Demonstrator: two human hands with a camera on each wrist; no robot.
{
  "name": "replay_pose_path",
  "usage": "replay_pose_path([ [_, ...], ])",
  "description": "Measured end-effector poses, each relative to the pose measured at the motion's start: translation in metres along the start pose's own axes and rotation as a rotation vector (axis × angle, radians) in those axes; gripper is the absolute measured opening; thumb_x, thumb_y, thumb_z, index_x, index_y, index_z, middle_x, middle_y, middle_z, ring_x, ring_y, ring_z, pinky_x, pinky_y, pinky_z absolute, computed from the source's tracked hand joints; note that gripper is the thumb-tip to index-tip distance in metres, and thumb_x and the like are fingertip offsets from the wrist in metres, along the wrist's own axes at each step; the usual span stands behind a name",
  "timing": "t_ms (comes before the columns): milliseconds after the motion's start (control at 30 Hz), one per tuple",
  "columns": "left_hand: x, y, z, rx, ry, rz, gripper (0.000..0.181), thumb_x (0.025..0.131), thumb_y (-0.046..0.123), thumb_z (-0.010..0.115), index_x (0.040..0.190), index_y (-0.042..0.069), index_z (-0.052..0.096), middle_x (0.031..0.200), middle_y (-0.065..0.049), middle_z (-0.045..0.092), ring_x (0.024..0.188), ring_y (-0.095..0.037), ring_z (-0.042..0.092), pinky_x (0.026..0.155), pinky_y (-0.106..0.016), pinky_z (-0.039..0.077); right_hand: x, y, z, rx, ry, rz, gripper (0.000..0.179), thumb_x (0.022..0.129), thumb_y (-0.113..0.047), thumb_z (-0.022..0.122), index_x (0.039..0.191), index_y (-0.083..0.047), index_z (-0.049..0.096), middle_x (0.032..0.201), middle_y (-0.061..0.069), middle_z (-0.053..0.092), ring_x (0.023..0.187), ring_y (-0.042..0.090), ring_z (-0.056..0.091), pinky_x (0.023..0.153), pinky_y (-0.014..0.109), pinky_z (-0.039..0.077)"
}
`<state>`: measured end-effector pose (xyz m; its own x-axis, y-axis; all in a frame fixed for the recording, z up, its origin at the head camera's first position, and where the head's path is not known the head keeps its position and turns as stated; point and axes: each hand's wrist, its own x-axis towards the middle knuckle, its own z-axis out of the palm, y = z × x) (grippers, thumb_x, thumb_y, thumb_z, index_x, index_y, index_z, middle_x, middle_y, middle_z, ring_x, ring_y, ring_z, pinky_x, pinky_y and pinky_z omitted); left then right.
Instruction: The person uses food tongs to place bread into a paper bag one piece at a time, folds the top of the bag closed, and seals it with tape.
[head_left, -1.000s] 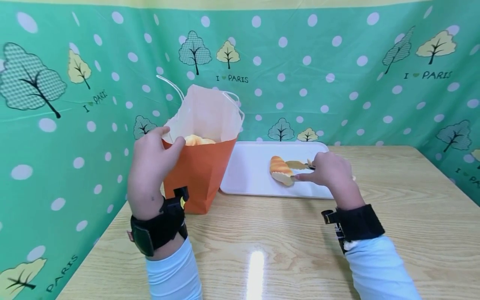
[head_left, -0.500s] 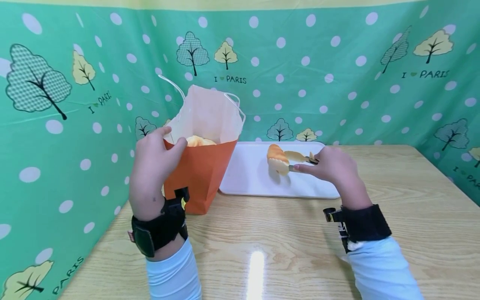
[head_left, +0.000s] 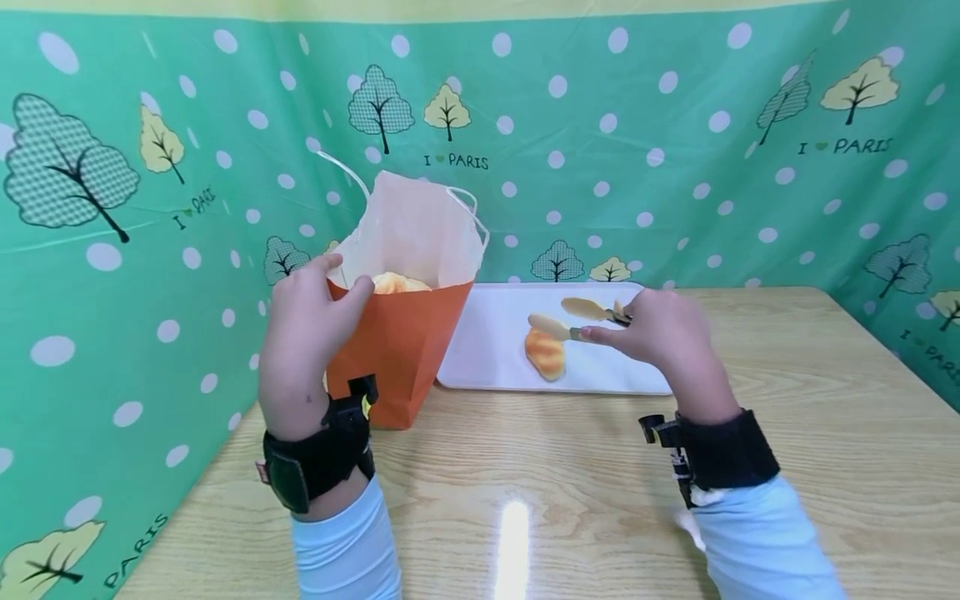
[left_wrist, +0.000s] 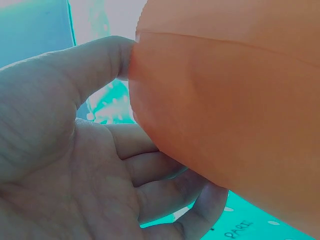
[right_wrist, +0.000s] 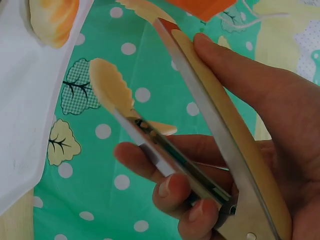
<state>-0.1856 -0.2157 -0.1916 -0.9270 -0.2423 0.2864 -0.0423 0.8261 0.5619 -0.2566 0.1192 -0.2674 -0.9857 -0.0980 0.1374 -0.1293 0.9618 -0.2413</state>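
My left hand point(head_left: 311, 333) holds the side rim of an orange paper bag point(head_left: 397, 350), thumb at the front and fingers behind it. The bag stands upright with its white lining facing up, and bread point(head_left: 397, 282) shows inside its mouth. In my right hand point(head_left: 663, 333) I grip a pair of tongs point(right_wrist: 220, 120) with cream scalloped tips and metal arms. The tongs are spread, with nothing between their tips. A golden-striped bread roll point(head_left: 546, 354) lies on the white tray point(head_left: 487, 350), just below the nearer tip.
The tray rests at the back of the wooden table point(head_left: 585, 483), close to the bag's right side. A green dotted curtain point(head_left: 645, 167) hangs behind and along the left. White cord handles point(head_left: 468, 200) stick up from the bag.
The tongs pinched the bread roll and raised it off the tray, then spread; the roll dropped and now lies on the tray, turned over. My left hand stays on the bag.
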Motion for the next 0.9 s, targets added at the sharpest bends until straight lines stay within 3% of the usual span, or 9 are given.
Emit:
replay_pose_path([
  [333,0.000,-0.002,0.001,0.005,-0.009,0.020,0.059,0.093,0.033,0.043,0.142,0.001,0.035,0.065,-0.011,0.041,0.060,-0.026,0.043,0.056,-0.036,0.039,0.004,-0.023,0.031,-0.061,-0.113,0.042,0.062,0.065,-0.070,0.063,0.061,-0.010,0.046,0.059,0.001,0.035,0.051,0.018,0.041,0.045,0.031,0.029],
  [567,0.003,-0.002,0.003,0.006,-0.012,0.031,0.060,0.093,0.033,0.043,0.143,0.001,0.034,0.063,-0.010,0.038,0.058,-0.025,0.042,0.056,-0.036,0.037,0.006,-0.026,0.041,-0.062,-0.088,0.053,0.057,0.067,-0.064,0.067,0.062,-0.010,0.049,0.058,0.001,0.033,0.049,0.018,0.040,0.045,0.030,0.027],
  [733,0.003,-0.003,0.003,-0.007,-0.022,0.042,0.060,0.093,0.033,0.042,0.143,0.001,0.033,0.063,-0.009,0.037,0.058,-0.025,0.041,0.056,-0.036,0.037,0.007,-0.023,0.038,-0.066,-0.077,0.021,0.058,0.068,-0.063,0.067,0.055,-0.013,0.041,0.056,-0.001,0.029,0.048,0.017,0.037,0.044,0.030,0.026],
  [900,0.003,-0.003,0.003,-0.008,-0.017,0.035,0.060,0.093,0.032,0.043,0.143,0.001,0.034,0.066,-0.011,0.039,0.059,-0.025,0.042,0.057,-0.036,0.038,0.007,-0.019,0.033,-0.023,-0.062,0.005,0.058,0.069,-0.063,0.065,0.054,-0.013,0.042,0.056,-0.001,0.031,0.051,0.017,0.037,0.044,0.030,0.026],
])
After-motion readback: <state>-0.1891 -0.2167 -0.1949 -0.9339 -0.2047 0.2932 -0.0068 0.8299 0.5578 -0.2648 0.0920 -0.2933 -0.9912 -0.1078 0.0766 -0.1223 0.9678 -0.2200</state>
